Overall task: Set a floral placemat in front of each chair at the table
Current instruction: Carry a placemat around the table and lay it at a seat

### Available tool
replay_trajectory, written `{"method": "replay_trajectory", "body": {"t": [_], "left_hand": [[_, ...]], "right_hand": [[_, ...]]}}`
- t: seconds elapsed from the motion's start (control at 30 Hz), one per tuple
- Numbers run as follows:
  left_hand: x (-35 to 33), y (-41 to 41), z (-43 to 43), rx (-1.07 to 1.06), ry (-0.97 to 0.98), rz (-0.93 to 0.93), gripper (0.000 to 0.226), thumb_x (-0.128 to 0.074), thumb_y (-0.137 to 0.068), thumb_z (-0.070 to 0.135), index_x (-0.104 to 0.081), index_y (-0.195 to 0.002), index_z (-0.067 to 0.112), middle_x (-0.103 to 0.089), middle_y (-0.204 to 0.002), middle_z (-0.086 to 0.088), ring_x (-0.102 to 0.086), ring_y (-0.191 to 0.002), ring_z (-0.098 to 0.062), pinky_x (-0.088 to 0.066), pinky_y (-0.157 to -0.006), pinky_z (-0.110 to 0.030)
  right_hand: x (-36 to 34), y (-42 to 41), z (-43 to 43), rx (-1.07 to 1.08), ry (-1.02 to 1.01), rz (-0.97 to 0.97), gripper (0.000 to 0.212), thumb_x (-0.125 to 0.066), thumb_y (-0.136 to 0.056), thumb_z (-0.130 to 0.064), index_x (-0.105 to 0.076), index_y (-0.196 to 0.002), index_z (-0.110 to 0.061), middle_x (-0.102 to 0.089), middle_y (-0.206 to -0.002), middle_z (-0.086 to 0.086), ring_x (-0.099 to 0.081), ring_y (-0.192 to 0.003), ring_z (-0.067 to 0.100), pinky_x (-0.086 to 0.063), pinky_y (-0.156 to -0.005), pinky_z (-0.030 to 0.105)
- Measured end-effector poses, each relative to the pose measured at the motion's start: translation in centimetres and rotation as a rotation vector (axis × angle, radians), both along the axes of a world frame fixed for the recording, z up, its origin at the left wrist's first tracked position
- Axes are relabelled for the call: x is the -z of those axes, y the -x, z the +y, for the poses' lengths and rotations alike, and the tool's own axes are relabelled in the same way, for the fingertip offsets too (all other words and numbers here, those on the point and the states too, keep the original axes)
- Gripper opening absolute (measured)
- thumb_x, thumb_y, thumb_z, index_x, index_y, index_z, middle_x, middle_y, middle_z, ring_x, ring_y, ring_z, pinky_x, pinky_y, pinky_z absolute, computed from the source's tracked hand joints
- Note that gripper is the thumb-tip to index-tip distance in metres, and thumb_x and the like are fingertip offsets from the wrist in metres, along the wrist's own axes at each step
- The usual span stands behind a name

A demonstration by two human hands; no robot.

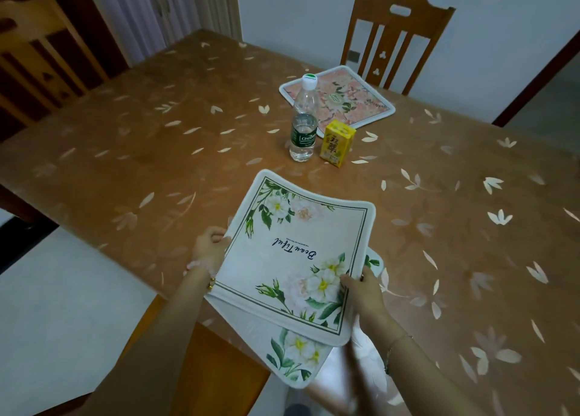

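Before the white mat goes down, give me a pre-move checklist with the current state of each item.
1. Both hands hold the white mat: left hand and right hand at its edges: ok.
2. One mat only: a second mat lies beneath: not ok.
3. Table bare ahead of the mat: ok.
4. Bottle and carton apart from it: ok.
5. Pink mat placed before far chair: ok.

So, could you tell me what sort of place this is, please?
Most likely a home dining room: a large table under a leaf-patterned cover, wooden chairs drawn up around it, and a pink floral placemat already laid before the far chair.
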State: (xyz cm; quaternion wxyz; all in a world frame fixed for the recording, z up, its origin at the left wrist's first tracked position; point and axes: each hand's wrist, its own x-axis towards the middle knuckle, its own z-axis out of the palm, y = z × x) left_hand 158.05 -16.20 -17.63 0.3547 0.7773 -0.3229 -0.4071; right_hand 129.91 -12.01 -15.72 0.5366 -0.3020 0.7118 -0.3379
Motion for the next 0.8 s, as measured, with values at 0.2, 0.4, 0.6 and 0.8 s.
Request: {"method": "replay_trajectory", "body": {"t": [0.2, 0.4, 0.6, 0.8], "left_hand": [[-1.3, 0.1, 2.5, -0.042, 0.057, 0.058, 0.021, -0.061, -0.085, 0.009, -0.056, -0.074, 0.026, -0.063, -0.084, -0.006, -0.059, -0.07, -0.022, -0.045, -0.061, -0.027], [-3.0, 1.7, 5.8, -0.138, 0.135, 0.063, 0.022, -0.062, -0.084, 0.007, -0.056, -0.073, 0.025, -0.064, -0.081, -0.004, -0.059, -0.071, -0.019, -0.044, -0.062, -0.026], [-5.1, 6.2, 9.1, -0.147, 0.187, 0.099, 0.019, -0.063, -0.082, 0.009, -0.059, -0.074, 0.025, -0.064, -0.074, -0.003, -0.059, -0.078, -0.026, -0.047, -0.076, -0.035], [-8.2, 16.4, 10.6, -0.028, 0.278, 0.152, 0.017, -0.06, -0.083, 0.003, -0.058, -0.075, 0.017, -0.061, -0.073, 0.0, -0.057, -0.069, -0.013, -0.046, -0.06, -0.02]], "right_hand": [[-0.8, 0.4, 0.7, 0.008, 0.05, -0.031, 0.019, -0.048, -0.09, -0.002, -0.058, -0.104, -0.01, -0.067, -0.09, 0.009, -0.062, -0.083, 0.026, -0.052, -0.082, 0.039], [-1.6, 1.5, 2.3, 0.006, 0.108, -0.033, 0.023, -0.048, -0.089, 0.0, -0.06, -0.105, -0.011, -0.067, -0.1, 0.014, -0.063, -0.094, 0.032, -0.052, -0.088, 0.044], [-2.5, 6.1, 5.0, 0.07, 0.204, -0.022, 0.023, -0.05, -0.088, 0.0, -0.062, -0.106, -0.007, -0.067, -0.087, 0.003, -0.062, -0.082, 0.023, -0.051, -0.068, 0.03], [-4.4, 15.8, 8.9, 0.188, 0.277, 0.031, 0.019, -0.052, -0.088, -0.004, -0.062, -0.104, -0.01, -0.067, -0.09, 0.01, -0.061, -0.077, 0.025, -0.051, -0.065, 0.032]]}}
